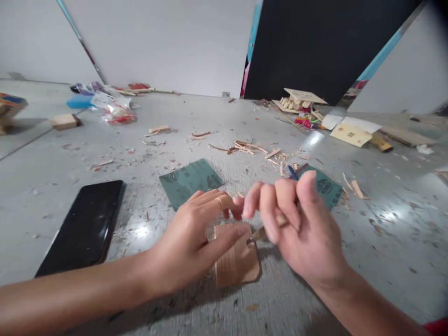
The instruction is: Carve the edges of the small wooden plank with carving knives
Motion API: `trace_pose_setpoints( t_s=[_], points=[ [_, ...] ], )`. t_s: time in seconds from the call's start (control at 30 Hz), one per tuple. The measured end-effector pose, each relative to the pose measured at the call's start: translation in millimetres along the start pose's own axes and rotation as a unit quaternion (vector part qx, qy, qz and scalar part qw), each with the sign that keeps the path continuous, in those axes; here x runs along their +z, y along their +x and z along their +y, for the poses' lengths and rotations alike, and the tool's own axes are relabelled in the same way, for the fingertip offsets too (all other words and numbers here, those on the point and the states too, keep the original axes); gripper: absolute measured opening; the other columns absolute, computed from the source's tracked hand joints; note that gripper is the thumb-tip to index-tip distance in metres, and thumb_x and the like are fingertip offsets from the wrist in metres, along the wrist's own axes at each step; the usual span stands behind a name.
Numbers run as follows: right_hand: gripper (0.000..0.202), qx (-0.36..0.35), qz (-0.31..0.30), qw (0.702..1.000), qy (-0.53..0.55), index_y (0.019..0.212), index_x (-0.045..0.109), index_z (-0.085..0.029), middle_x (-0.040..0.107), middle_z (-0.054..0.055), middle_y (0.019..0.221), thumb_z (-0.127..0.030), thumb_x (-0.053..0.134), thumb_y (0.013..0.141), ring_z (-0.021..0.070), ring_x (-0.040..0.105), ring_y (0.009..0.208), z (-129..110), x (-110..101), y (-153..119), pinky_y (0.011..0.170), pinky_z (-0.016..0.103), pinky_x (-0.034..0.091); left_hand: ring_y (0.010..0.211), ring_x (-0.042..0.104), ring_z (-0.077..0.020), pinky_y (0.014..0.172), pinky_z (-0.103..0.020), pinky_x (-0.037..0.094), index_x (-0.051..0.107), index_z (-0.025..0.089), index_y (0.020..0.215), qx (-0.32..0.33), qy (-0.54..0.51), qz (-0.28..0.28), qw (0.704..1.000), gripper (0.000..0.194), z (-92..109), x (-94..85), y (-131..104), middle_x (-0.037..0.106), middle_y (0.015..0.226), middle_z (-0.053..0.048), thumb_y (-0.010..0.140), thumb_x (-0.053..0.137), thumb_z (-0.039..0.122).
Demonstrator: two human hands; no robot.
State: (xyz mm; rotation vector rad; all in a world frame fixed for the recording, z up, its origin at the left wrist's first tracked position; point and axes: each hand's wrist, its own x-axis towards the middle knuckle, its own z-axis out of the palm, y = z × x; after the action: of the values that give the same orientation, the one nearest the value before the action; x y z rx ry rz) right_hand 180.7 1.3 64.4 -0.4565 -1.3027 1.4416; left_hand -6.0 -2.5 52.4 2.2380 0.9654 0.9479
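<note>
A small flat wooden block (235, 261) with a cut corner lies on the grey table below my hands. My left hand (203, 228) is over its left and far side, with the thumb stretched across the wood and the other fingers extended beyond the far edge. My right hand (297, 224), palm turned up, has its fingers curled round a slim wood-carving tool (259, 234) with a brownish handle. The tool's dark tip is at the block's right part; I cannot tell whether it touches. The fingers hide much of the handle, and the tip is blurred.
Green sandpaper (191, 183) lies beyond my left hand, another green sheet (327, 186) behind my right. A black phone (84, 226) lies left. Wood shavings (245, 147) are scattered ahead. Plastic bags (114, 107), a wooden block (65, 122) and a stick model (297, 100) stand farther back.
</note>
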Motion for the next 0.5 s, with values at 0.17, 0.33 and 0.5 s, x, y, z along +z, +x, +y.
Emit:
trace_pose_setpoints(
  t_s=[0.17,0.33,0.5],
  points=[
    [0.058,0.019,-0.043,0.998,0.037,0.060,0.028,-0.021,0.025,-0.009,0.038,-0.059,0.027,0.105,0.0110,0.033,0.037,-13,7,-9,0.088,0.037,0.053,0.084,0.063,-0.0115,0.083,-0.030,0.045,0.065,0.022,0.093,-0.014,-0.058,0.067,0.996,0.009,12,-4.0,-1,0.070,0.091,0.005,0.098,0.057,0.023],
    [0.066,0.030,-0.055,0.998,-0.027,0.053,0.029,-0.020,0.032,-0.008,0.037,-0.066,0.028,0.100,0.0102,0.033,0.036,-19,6,-24,0.103,0.046,0.048,0.068,0.058,-0.0107,0.071,-0.030,0.044,0.068,0.021,0.085,-0.044,-0.089,0.092,0.991,0.016,18,-5.6,-2,0.066,0.073,0.006,0.097,0.059,0.027],
    [0.061,-0.051,-0.173,0.969,-0.168,0.056,0.033,-0.020,0.043,-0.007,0.045,-0.054,0.024,0.106,0.0094,0.044,0.043,-26,1,-28,0.110,0.048,0.043,0.066,0.057,-0.0126,0.072,-0.033,0.045,0.067,0.020,0.079,-0.048,-0.115,0.076,0.989,0.024,19,-7.3,-6,0.066,0.070,0.003,0.097,0.055,0.030]
  ],
)
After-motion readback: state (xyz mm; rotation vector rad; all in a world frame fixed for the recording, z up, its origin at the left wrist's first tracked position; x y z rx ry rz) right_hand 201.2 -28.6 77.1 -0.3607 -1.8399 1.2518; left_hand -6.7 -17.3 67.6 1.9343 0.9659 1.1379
